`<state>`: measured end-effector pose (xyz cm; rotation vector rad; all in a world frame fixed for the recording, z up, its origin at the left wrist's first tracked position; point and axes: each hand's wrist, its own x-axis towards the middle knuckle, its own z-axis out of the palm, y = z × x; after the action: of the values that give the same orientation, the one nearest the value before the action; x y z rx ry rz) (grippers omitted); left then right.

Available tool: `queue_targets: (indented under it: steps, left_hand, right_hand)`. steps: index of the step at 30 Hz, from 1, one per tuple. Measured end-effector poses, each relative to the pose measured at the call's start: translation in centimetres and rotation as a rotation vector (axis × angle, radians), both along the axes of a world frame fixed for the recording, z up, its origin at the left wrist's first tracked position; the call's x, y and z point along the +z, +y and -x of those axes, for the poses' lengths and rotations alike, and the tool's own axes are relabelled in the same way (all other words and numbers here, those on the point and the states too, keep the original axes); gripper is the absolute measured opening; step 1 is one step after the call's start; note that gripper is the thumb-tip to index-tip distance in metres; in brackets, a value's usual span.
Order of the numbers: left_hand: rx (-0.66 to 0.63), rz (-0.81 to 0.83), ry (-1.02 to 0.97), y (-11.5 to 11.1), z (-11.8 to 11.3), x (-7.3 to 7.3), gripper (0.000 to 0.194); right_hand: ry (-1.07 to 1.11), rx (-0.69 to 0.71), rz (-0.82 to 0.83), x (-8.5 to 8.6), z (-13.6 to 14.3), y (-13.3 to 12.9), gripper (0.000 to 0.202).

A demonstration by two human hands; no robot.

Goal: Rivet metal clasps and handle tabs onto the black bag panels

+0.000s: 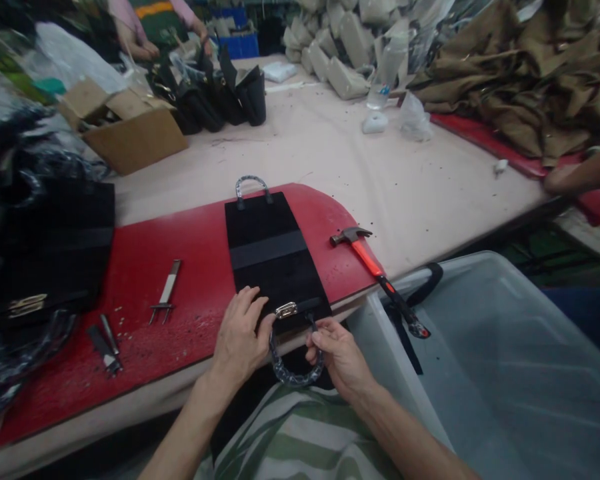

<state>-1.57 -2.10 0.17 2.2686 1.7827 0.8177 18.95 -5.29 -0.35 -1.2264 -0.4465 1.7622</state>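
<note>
A black bag body (280,280) lay flat on the red board (200,293) at the edge of the worktop (320,153), its wrapped near handle (297,380) looping over the side toward the person and its far handle (251,179) pointing away. The left hand (237,337) rested with its fingers loosely spread over the body's corner, the thumb beside the gold-coloured clasp (286,310); whether it also pinched the handle's base could not be told. The right hand (343,357) pinched the near handle by its right end, between thumb and fingers. A claw hammer (375,267) lay to the right, its grip jutting over the plastic bin (480,360). The body looked light and somewhat pliable, so it would probably bend if lifted from one corner; the film seemed likely to slip under the fingertips, making the handle's bases the surer hold, clear of the easily scratched clasp.
</note>
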Motion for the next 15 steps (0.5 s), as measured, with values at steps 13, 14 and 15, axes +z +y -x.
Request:
queue_targets:
  steps: [13, 14, 15]
  left_hand:
    - [-0.008, 0.128, -0.058, 0.1, -0.9, 1.7, 0.032]
    - [0.004, 0.164, -0.105, 0.3, -1.2, 2.3, 0.034]
    - [0.025, 0.203, -0.165, 0.4, -1.6, 3.1, 0.036]
  right_hand:
    - [0.051, -0.035, -0.071, 0.4, -0.9, 2.3, 0.040]
    - [0.011, -0.019, -0.118, 1.0, -0.8, 2.4, 0.040]
    - [-0.056, 0.008, -0.177, 1.7, -0.7, 2.5, 0.038]
